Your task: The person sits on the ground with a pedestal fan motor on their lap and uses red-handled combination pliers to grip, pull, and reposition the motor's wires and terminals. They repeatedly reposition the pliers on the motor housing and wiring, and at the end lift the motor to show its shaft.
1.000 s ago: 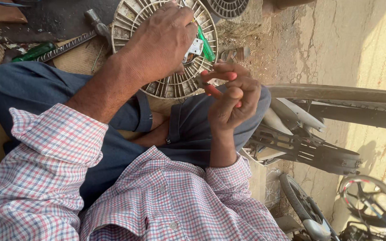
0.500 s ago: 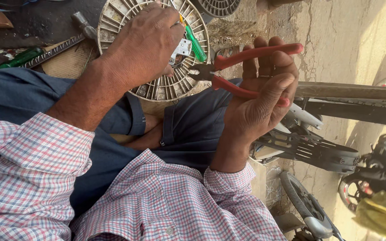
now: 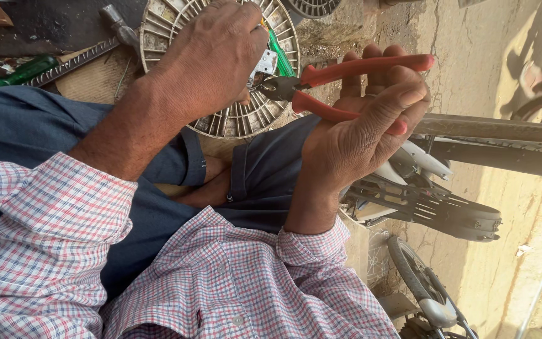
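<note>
Right hand wrapped round red-handled pliers, handles spread, nose biting a small white metal piece. Left hand pinches that piece w/ fingertips, over a round slotted disc. Green screwdriver lies well left of it.

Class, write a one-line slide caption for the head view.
Right hand grips red pliers on a small metal part held by the left hand over a round grille.
</note>
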{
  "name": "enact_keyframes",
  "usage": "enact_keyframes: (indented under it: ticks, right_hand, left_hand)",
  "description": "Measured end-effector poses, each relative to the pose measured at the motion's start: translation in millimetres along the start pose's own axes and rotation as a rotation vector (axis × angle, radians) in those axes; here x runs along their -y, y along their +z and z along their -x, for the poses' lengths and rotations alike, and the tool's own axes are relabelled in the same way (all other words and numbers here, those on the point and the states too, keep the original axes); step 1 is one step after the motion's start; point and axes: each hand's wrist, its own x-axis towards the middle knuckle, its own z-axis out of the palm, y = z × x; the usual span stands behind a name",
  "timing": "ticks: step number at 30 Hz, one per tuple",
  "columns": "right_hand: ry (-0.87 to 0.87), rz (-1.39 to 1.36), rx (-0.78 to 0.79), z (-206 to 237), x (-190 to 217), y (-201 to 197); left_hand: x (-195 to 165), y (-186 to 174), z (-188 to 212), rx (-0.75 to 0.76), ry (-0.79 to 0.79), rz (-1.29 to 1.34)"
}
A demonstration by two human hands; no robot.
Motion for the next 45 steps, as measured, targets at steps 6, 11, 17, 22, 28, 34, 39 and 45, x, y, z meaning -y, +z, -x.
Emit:
enact_keyframes:
  ticks: [6, 11, 17, 22, 28, 34, 39, 45]
  right_hand:
    - [-0.072, 0.033, -0.025, -2.3, -5.2, 10.7]
    - [-0.090, -0.065, 0.188, -18.3, -11.5, 13.8]
    - [0.022, -0.133, 0.530, -30.0, -1.5, 9.3]
    - [0.025, -0.179, 0.713, -46.7, 2.9, 15.2]
    - [-0.050, -0.176, 0.810, -57.5, 13.7, 23.1]
    - [0.100, -0.151, 0.728, -50.2, 24.9, 21.6]
    - [0.262, -0.176, 0.788, -53.9, 23.2, 13.8]
    - [0.139, -0.229, 1.236, -85.4, 17.7, 9.8]
  left_hand:
    - [0.2, 0.2, -0.5, -0.022, 0.006, 0.025]
    - [0.1, -3.0, -1.0, -0.056, 0.001, 0.067]
    - [-1.1, -7.5, 0.3, -0.014, -0.015, 0.075]
    - [-0.9, -7.2, 0.9, -0.018, -0.001, 0.061]
    - [-1.9, -7.5, -2.0, -0.042, 0.032, 0.043]
    - [-2.3, -12.3, -1.3, 0.027, -0.001, 0.116]
    - [2.6, -15.1, -2.2, 0.000, 0.047, 0.186]
    - [11.2, -23.2, -2.5, 0.001, 0.073, 0.177]
